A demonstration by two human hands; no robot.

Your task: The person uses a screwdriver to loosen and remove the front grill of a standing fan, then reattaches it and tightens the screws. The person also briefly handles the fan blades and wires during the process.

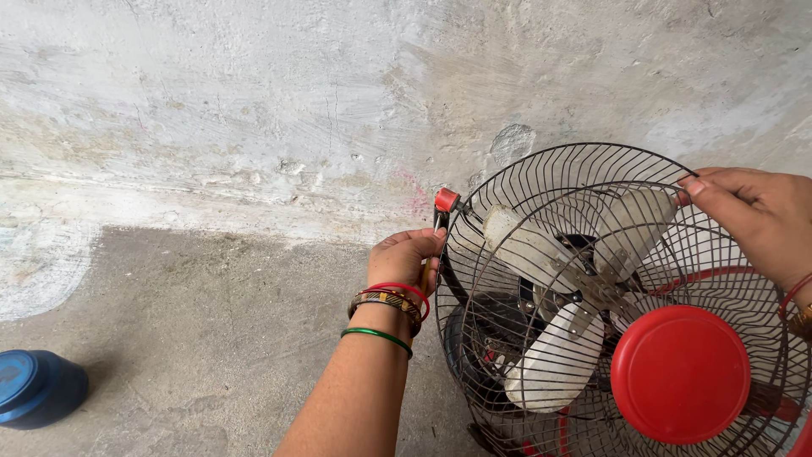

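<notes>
A table fan stands on the floor at the right, with a dark wire grille (541,254), white blades (554,347) and a round red centre cap (680,374). My left hand (404,258) is closed on a small tool with a yellow handle at the grille's left rim, just below a red clip (446,200). Bangles in red, gold and green ring that wrist. My right hand (757,216) grips the grille's upper right rim with the fingers curled over the wires.
A rough whitewashed wall (296,101) rises behind the fan. The floor (211,338) is bare grey concrete. A blue rounded container (35,388) sits at the lower left edge of view.
</notes>
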